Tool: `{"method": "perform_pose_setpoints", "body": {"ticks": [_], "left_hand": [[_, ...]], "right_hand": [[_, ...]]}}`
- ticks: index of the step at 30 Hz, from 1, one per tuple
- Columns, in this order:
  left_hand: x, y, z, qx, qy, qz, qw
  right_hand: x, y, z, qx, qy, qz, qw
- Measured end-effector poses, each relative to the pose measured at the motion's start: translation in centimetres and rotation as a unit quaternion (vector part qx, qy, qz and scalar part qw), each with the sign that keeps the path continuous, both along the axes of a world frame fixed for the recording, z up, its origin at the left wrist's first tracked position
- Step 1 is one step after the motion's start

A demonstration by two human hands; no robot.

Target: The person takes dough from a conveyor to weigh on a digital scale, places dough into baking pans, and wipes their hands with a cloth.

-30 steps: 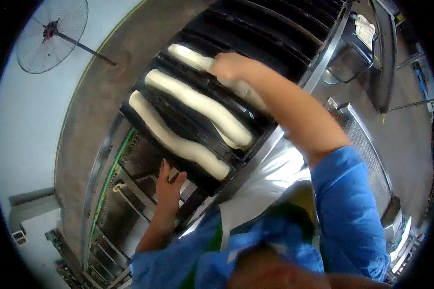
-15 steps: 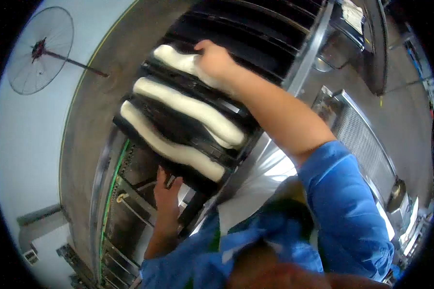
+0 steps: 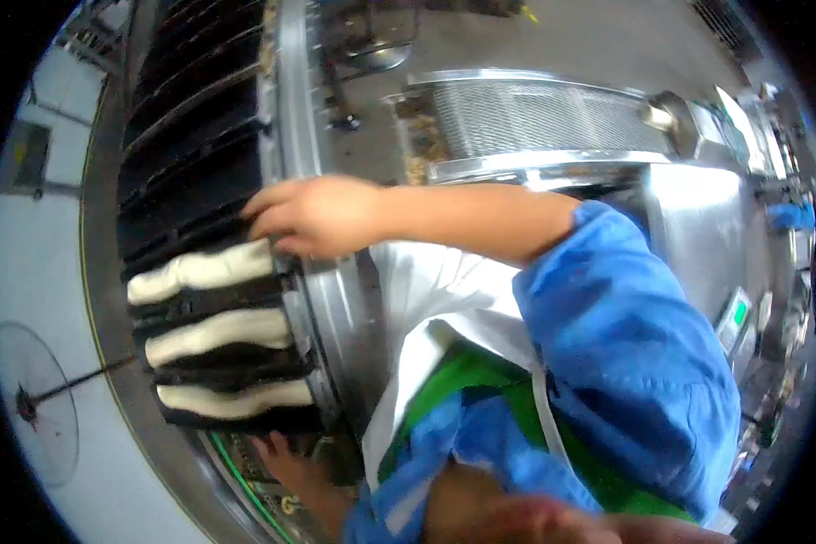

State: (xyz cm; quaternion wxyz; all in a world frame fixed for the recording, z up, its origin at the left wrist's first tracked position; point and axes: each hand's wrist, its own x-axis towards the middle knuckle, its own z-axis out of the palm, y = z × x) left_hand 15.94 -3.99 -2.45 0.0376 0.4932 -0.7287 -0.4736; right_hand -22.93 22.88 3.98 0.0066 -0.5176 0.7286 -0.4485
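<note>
Three long rolls of pale dough lie side by side in black troughed pans: a top roll (image 3: pixel 199 274), a middle roll (image 3: pixel 218 335) and a bottom roll (image 3: pixel 234 400). My right hand (image 3: pixel 317 216) hovers at the right end of the top roll, over the pan's edge, fingers stretched out and apart. It appears to hold nothing. Below the bottom pan (image 3: pixel 245 422), my left hand (image 3: pixel 286 461) is close to the pan's lower edge with its fingers spread. Whether it touches the pan is unclear.
More black troughs (image 3: pixel 186 172) run up along a metal rail (image 3: pixel 301 118). To the right stand a mesh conveyor belt (image 3: pixel 553 120) and a steel surface (image 3: pixel 698 218). A wire-caged fan (image 3: pixel 29 403) is at the left, and a green strip (image 3: pixel 245 485) runs below the pans.
My view has turned, so the pans now appear farther left. My right hand has come off the middle of the top roll to its right end. My left hand stays by the bottom pan.
</note>
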Motion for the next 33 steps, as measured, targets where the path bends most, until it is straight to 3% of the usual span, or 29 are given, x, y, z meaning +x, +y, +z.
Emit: {"method": "perform_pose_setpoints", "body": {"ticks": [3,4,6,8,10,12,14,15,18,20,23,25,26,33], "left_hand": [[-0.9,0.6,0.9,-0.084,-0.020,-0.103,0.991],[-0.2,-0.1,0.4,-0.178,-0.043,-0.184,0.966],[1.3,-0.7,0.1,-0.388,-0.083,-0.320,0.861],[-1.4,1.6,2.8,-0.430,-0.202,-0.345,0.810],[-0.9,0.8,1.4,-0.468,-0.316,-0.353,0.746],[2.8,-4.9,-4.6,-0.472,-0.326,-0.372,0.730],[1.7,-4.4,-4.2,-0.466,-0.297,-0.338,0.762],[0.5,-3.2,-3.3,-0.444,-0.251,-0.301,0.806],[-2.5,1.2,-0.9,-0.338,-0.116,-0.195,0.914],[-4.2,5.1,-1.1,-0.252,-0.051,-0.132,0.957],[-6.9,11.9,-3.3,-0.140,-0.005,-0.068,0.988],[-8.0,15.1,-4.4,-0.097,0.010,-0.068,0.993],[-8.4,16.4,-4.7,-0.079,0.015,-0.070,0.994],[-10.8,19.9,-5.4,-0.036,0.026,-0.106,0.993]], "right_hand": [[-1.2,13.1,-2.8,0.067,0.024,-0.208,0.975],[-1.3,17.1,-4.0,0.106,-0.023,-0.303,0.947],[-0.6,26.4,-5.0,0.174,-0.031,-0.454,0.873],[0.9,33.6,-6.3,0.182,-0.104,-0.574,0.791],[3.0,38.3,-5.3,0.217,-0.144,-0.638,0.725],[5.0,42.6,-7.0,0.223,-0.047,-0.649,0.726],[5.3,46.0,-8.4,0.221,-0.045,-0.659,0.718],[5.3,47.7,-9.4,0.212,-0.034,-0.664,0.716],[4.4,51.3,-11.2,0.213,-0.025,-0.689,0.693],[3.2,52.5,-11.7,0.202,0.008,-0.698,0.687],[1.3,52.7,-11.1,0.217,0.023,-0.716,0.663],[0.0,52.1,-9.3,0.240,-0.059,-0.720,0.648],[-0.5,52.5,-9.6,0.240,-0.032,-0.708,0.664],[-4.0,53.5,-9.5,0.308,-0.026,-0.694,0.650]]}}
